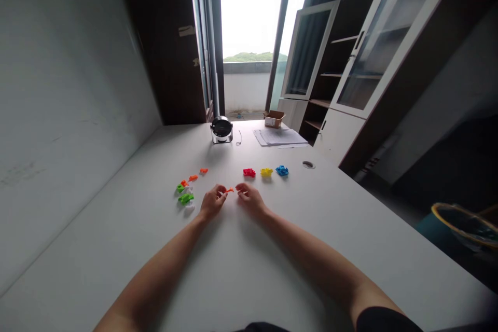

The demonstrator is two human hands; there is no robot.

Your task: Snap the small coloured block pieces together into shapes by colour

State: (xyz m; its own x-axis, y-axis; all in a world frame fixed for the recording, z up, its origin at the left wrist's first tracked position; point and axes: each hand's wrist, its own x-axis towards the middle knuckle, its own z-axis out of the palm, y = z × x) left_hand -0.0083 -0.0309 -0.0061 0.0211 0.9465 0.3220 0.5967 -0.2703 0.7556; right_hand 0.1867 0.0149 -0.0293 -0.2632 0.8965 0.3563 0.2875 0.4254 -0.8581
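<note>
Orange piece point(229, 190) pinched in the left hand point(213, 201), between the 2 hands above the counter point(241, 270).

Handling a single small part seems to be the step in hand: the left hand's fingertips grip it, and its free end points right toward the right hand point(249, 198), which appears empty, its fingers loosely curved and slightly apart, just beside the piece but seemingly not touching; a 2-handed grip would call for a short move left and a fine pinch. Farther and to the right stand a red cluster point(249, 172), a yellow cluster point(266, 172) and a blue cluster point(282, 170), in a row of 3. Left of the left hand lie green parts point(185, 198), white parts point(189, 208) and loose orange parts point(193, 178), the orange reaching farthest.
</note>
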